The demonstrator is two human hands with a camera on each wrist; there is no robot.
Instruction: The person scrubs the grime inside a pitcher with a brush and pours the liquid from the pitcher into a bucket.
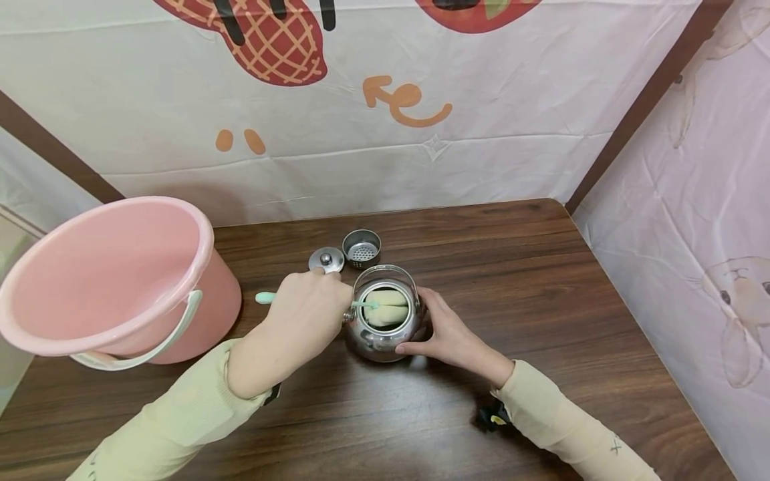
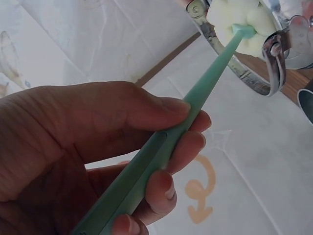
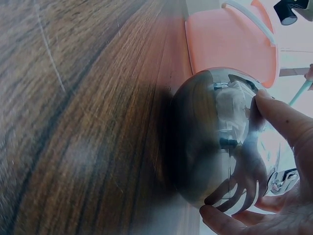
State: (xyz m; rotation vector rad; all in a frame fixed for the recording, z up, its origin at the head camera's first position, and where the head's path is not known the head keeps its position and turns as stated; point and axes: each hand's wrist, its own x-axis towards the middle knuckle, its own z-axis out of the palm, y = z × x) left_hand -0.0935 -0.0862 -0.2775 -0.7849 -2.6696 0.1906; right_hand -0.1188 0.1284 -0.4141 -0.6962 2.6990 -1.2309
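A shiny steel kettle [image 1: 374,342] stands lidless on the wooden table, its wire handle raised. Inside its round mouth sits the pale sponge head [image 1: 386,308] of a sponge brush. My left hand [image 1: 309,314] grips the brush's slim green handle [image 2: 211,78], thumb on one side and fingers curled beneath in the left wrist view. From the right, my right hand [image 1: 448,331] holds the kettle's rounded body, thumb at the near side and fingers around the far side. In the right wrist view its thumb and fingertips rest against the steel body [image 3: 210,132].
Behind the kettle are a small steel strainer [image 1: 362,250] and a round lid [image 1: 320,259] with a knob. A large pink bucket [image 1: 224,310] with a white handle stands at the left. Some small black thing [image 1: 490,415] lies by the right sleeve. A printed cloth backs the table.
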